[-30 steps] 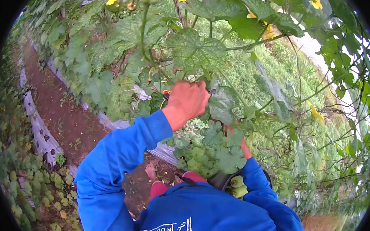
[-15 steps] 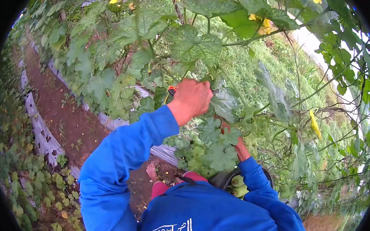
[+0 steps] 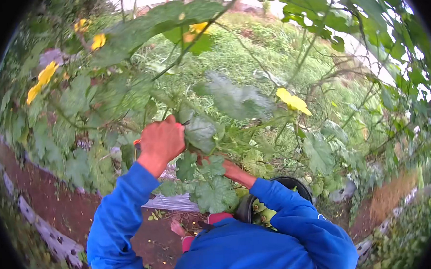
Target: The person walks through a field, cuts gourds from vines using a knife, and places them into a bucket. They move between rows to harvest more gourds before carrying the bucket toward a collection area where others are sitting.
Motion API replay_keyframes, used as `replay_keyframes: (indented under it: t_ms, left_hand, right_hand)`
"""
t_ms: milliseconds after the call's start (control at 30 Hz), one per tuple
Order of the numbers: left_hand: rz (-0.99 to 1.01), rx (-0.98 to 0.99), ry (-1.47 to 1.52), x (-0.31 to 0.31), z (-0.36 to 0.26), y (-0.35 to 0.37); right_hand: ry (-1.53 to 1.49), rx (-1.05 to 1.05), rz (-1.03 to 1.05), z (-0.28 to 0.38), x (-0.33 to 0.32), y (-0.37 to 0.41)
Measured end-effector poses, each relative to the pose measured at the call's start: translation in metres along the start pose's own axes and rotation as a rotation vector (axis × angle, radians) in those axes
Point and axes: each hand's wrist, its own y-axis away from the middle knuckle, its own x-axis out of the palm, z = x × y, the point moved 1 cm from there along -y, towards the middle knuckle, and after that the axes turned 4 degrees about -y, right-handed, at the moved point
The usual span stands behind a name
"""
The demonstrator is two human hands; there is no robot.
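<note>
My left hand [image 3: 161, 141] is closed in a fist among the vine stems. An orange-and-black tool handle [image 3: 137, 142] sticks out at its wrist side; the tool's other end is hidden, so its kind does not show. A dark green leaf [image 3: 200, 134] hangs just right of the fist. Lower and to the right, my right hand [image 3: 232, 170] reaches in behind leaves [image 3: 214, 193], which cover its fingers. Whether it grips anything cannot be seen.
A black bucket [image 3: 305, 188] holding several pale green gourds [image 3: 266, 214] stands beside my right forearm. Yellow flowers [image 3: 294, 101] and a slanting vine stem [image 3: 190, 45] cross the space ahead. Silver plastic mulch [image 3: 170, 202] borders the soil path [image 3: 57, 203]. A bare foot [image 3: 178, 228] shows below.
My view has swung to the right, so the hands and vines appear further left and the bucket shows more fully. My left hand stays closed on the tool; my right stays behind the leaves.
</note>
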Motion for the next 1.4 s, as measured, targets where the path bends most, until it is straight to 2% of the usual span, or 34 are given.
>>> replay_keyframes:
  t_ms: [33,100,133,200,233,267,600,667,733,800,867,933,1000,1133,1200,1333,1400]
  left_hand:
    - [0.016,-0.003,0.006,-0.015,0.005,0.006]
    - [0.035,0.017,0.008,-0.027,0.007,0.011]
    - [0.024,0.021,-0.035,-0.028,0.008,0.015]
    - [0.001,0.038,-0.079,-0.025,0.007,0.022]
    - [-0.005,0.032,-0.089,-0.023,0.007,0.023]
    - [-0.009,0.029,-0.102,-0.023,0.007,0.022]
    - [-0.021,0.078,-0.228,-0.019,0.008,0.023]
    - [-0.067,0.116,-0.241,-0.017,0.012,0.024]
    - [-0.041,0.058,-0.209,-0.015,0.007,0.020]
    - [-0.017,-0.009,-0.170,-0.013,0.002,0.013]
    - [-0.009,0.003,-0.148,-0.007,-0.002,0.010]
    - [0.012,-0.002,-0.152,-0.006,-0.003,0.006]
    - [-0.186,0.060,0.026,-0.005,0.000,0.007]
    - [-0.134,0.048,0.077,0.005,0.010,0.003]
    - [0.144,-0.022,0.068,-0.010,0.015,0.009]
    - [0.052,-0.128,-0.075,-0.036,0.055,0.006]
    - [0.038,-0.039,0.108,-0.041,0.041,0.003]
  right_hand:
    - [0.001,0.000,-0.025,-0.003,-0.004,-0.002]
    - [0.084,0.214,0.072,-0.009,-0.009,0.001]
    - [0.067,0.230,0.051,-0.010,-0.004,0.004]
    - [0.214,0.169,0.082,-0.007,-0.001,-0.002]
    - [0.183,0.083,-0.027,-0.014,0.006,0.003]
    - [0.183,0.096,-0.026,-0.014,0.008,0.003]
    - [0.284,0.124,0.117,-0.022,0.020,-0.027]
    - [0.334,0.095,0.166,-0.028,0.028,-0.037]
    - [0.469,-0.033,0.250,-0.054,0.057,-0.056]
    - [0.101,0.202,0.133,0.048,-0.004,-0.035]
    - [-0.017,0.267,0.064,0.037,0.006,-0.037]
    - [-0.012,0.297,0.071,0.031,0.009,-0.036]
    - [-0.008,0.356,0.101,0.024,0.010,-0.034]
    - [0.003,0.544,0.158,0.016,-0.005,-0.018]
    - [-0.015,0.705,0.198,0.004,-0.022,-0.014]
    - [-0.113,0.907,0.272,-0.005,-0.042,-0.016]
    - [-0.209,0.909,0.294,0.006,-0.030,-0.028]
